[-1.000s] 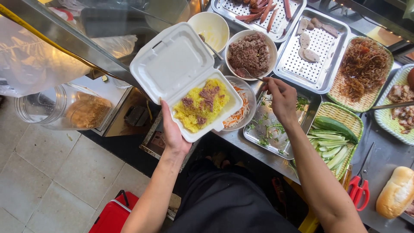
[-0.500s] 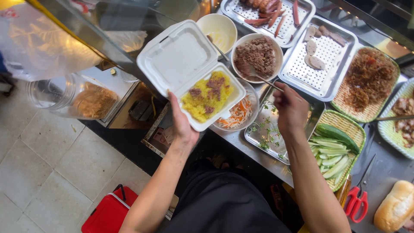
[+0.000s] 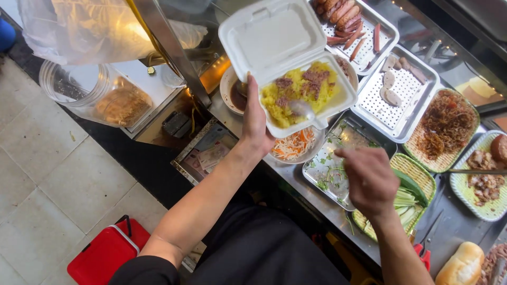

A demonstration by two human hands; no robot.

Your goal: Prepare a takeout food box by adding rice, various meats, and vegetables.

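Food stall counter (image 3: 317,203), herb tray (image 3: 330,169), shredded carrot bowl (image 3: 293,145), sausages (image 3: 343,16)

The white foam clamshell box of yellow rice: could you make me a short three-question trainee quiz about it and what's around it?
1. True or false: the left hand holds the white foam clamshell box with its lid open.
2. What does the right hand hold over the rice? A) metal spoon B) red-handled scissors C) bread roll
3. Fill in: directly below the box sits a bowl of shredded ____ salad.

Key: 1 true; 2 A; 3 carrot.
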